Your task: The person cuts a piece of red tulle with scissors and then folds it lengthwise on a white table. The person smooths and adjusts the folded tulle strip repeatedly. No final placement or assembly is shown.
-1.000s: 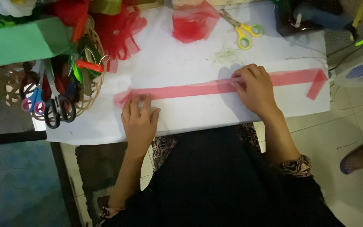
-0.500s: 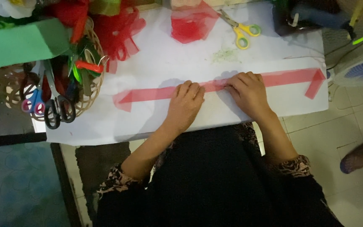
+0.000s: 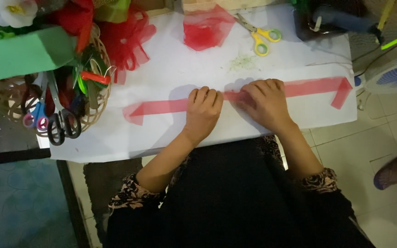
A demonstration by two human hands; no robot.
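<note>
Since a moment ago, when it pressed near the strip's left end, the left hand (image 3: 203, 110) has slid inward and now lies just beside the right hand (image 3: 265, 103) at the middle of the long red strip (image 3: 161, 106). Both hands rest flat, fingers curled down on the strip, pinning rather than gripping it against the white sheet (image 3: 171, 69). Judging from this, the smoothing or folding has moved to the centre, while the yellow-handled scissors (image 3: 258, 36) lie well apart.

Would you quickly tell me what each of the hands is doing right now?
Left hand: palm down, fingers curled, pressing on the red ribbon strip; no grasp visible.
Right hand: palm down, fingers pressing on the same strip; grasp cannot be told.
</note>
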